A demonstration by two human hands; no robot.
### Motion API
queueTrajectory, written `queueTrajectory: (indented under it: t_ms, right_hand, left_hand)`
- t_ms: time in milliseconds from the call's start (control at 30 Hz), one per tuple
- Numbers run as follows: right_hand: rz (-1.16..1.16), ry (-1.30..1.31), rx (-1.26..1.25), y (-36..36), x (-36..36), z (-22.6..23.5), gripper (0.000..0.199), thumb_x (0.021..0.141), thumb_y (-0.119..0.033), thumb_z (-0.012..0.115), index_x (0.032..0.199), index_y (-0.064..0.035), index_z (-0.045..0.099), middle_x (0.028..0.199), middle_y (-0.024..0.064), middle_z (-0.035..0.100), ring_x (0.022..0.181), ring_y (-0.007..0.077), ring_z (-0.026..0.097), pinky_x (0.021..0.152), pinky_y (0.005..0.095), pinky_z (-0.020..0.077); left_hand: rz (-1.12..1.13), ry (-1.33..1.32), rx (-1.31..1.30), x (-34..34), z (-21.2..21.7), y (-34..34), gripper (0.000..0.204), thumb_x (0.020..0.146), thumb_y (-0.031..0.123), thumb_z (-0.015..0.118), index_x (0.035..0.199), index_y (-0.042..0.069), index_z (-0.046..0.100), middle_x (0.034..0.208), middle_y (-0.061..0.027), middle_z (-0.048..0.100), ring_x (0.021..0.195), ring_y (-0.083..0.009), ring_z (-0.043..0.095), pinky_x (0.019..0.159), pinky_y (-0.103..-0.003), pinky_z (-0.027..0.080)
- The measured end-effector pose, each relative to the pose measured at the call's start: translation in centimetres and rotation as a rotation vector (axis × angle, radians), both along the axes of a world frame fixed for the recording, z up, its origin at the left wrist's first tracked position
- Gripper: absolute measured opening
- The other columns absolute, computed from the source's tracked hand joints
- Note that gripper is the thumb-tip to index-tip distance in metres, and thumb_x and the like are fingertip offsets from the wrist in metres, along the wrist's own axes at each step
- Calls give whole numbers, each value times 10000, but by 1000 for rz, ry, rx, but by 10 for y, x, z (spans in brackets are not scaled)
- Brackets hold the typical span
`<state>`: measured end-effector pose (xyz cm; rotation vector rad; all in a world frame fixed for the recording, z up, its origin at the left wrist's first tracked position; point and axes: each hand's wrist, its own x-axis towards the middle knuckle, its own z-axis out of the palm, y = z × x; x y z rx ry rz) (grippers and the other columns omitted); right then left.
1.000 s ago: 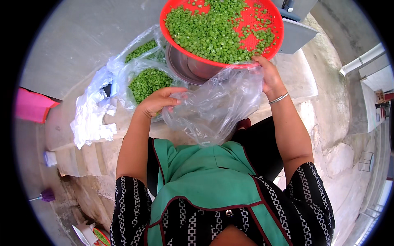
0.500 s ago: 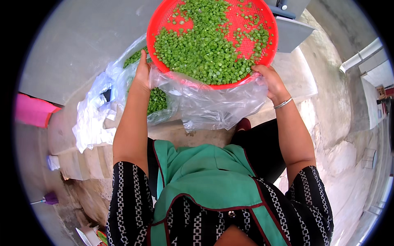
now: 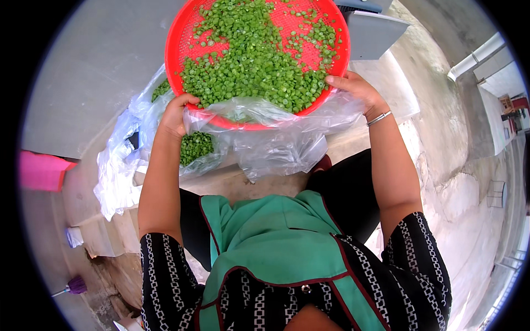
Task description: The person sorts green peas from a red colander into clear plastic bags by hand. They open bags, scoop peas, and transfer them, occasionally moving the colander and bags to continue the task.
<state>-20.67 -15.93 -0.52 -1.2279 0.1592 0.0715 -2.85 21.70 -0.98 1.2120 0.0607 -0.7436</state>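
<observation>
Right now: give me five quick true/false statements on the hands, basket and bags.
1. Both hands grip the red basket rim. True: left hand, right hand.
2. The basket holds chopped green pieces. True.
3. The basket is empty. False: greens cover much of it.
4. A clear plastic bag hangs under the basket's near edge. True.
5. The right wrist is bare. False: it wears a silver bangle.

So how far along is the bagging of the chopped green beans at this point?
Done: one filled bag of cut beans lies beside the left hand. In hand: left hand and right hand grip the red basket with an open clear bag at its lip. Left: nearly all the beans remain in the basket.
</observation>
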Motion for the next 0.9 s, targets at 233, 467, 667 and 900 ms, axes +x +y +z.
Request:
queueTrajectory:
  t_ms: [233,467,667,900]
  right_hand:
    - [130,-58,-387,-20,-15,6,512,771,-239,711,1188,-1,532,952,58,613,805,149,575,735,269,478]
    - [-70,318,-536,-34,-18,15,723,777,-456,660,1328,-58,414,1102,131,568,938,192,574,788,309,484]
    - [434,409,-818,-15,-42,11,1046,685,-539,707,1422,-23,172,1136,177,564,884,238,626,755,326,515]
    - [372,632,-843,-5,-42,-10,1092,647,-684,640,1386,18,248,1099,234,576,833,269,659,712,331,539]
  left_hand:
    - [111,51,-54,-6,-35,8,292,742,53,518,1019,-33,489,836,-149,576,719,-330,605,713,-499,538]
    - [60,49,-58,11,-51,28,360,759,76,503,1097,-48,485,933,-182,606,751,-349,628,748,-497,535]
    - [74,-27,-99,-5,-47,9,360,761,77,511,1098,-49,489,948,-181,608,827,-327,622,760,-470,536]
    - [130,-38,-131,-21,-34,2,371,752,57,516,1104,-55,489,959,-179,606,835,-315,623,765,-446,537]
